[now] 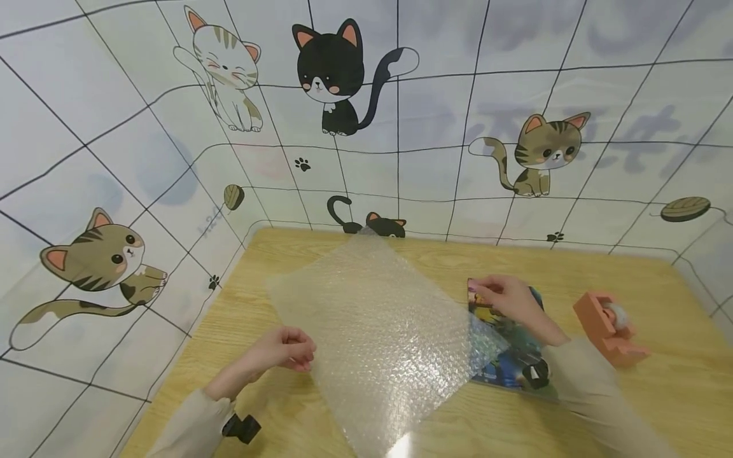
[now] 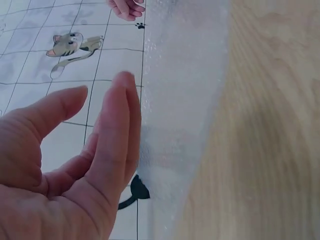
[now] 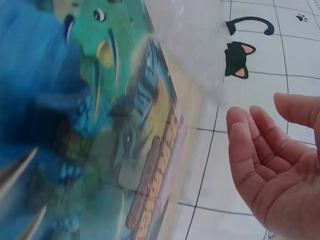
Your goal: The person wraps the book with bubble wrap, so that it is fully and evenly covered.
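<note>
A translucent sheet of bubble wrap (image 1: 389, 318) lies diagonally on the table, one corner lapping over a flat, glossy picture book (image 1: 501, 366) with a colourful cartoon cover. My left hand (image 1: 286, 348) is at the sheet's left edge, fingers loosely bent. The left wrist view shows a gap between that hand's thumb and fingers, with nothing pinched. Over the book's upper part is my right hand (image 1: 506, 298). In the right wrist view, its thumb stands apart from the relaxed fingers, and the palm holds nothing. My right forearm hides part of the book.
An orange tape dispenser (image 1: 609, 327) with a roll of tape stands right of the book. The wooden table (image 1: 658, 413) meets a white wall covering (image 1: 435, 114) with grid lines and cartoon cats at the back and left.
</note>
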The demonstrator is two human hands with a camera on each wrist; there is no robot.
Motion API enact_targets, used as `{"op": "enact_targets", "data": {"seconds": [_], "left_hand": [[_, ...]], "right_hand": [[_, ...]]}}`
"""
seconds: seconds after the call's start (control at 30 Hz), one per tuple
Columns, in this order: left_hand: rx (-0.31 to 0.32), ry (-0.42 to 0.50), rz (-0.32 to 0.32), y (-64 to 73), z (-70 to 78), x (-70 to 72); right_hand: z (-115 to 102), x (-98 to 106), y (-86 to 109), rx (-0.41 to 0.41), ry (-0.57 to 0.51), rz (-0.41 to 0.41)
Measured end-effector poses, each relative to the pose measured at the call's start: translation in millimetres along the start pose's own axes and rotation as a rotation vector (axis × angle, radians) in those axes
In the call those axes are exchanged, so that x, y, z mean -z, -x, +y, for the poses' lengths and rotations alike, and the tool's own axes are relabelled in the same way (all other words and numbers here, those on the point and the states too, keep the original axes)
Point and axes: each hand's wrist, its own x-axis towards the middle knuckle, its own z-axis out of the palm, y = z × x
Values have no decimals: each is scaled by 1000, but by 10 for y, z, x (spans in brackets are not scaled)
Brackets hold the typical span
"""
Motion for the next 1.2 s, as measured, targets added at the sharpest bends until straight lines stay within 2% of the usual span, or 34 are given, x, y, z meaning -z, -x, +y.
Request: {"op": "enact_targets", "data": {"seconds": [0.13, 0.27, 0.43, 0.57, 0.77, 0.9, 1.03, 1.2], "left_hand": [[-57, 34, 24, -128, 144, -44], [-95, 62, 25, -334, 285, -96], [-67, 58, 34, -636, 522, -244], [-56, 63, 15, -873, 738, -446], [-104, 50, -11, -1238, 954, -799], [-157, 42, 8, -1479, 995, -1024], [-207, -1, 58, -1703, 997, -1266], [-220, -60, 93, -1944, 983, -1563]], "right_hand": [[37, 83, 72, -10, 9, 34], [84, 141, 142, 16, 24, 76], [101, 198, 222, 16, 57, 114], [135, 237, 294, -3, 69, 138], [286, 219, 393, -18, 56, 202], [307, 210, 471, -59, 43, 202], [300, 216, 541, -125, 57, 187], [356, 212, 594, -217, 49, 172]]}}
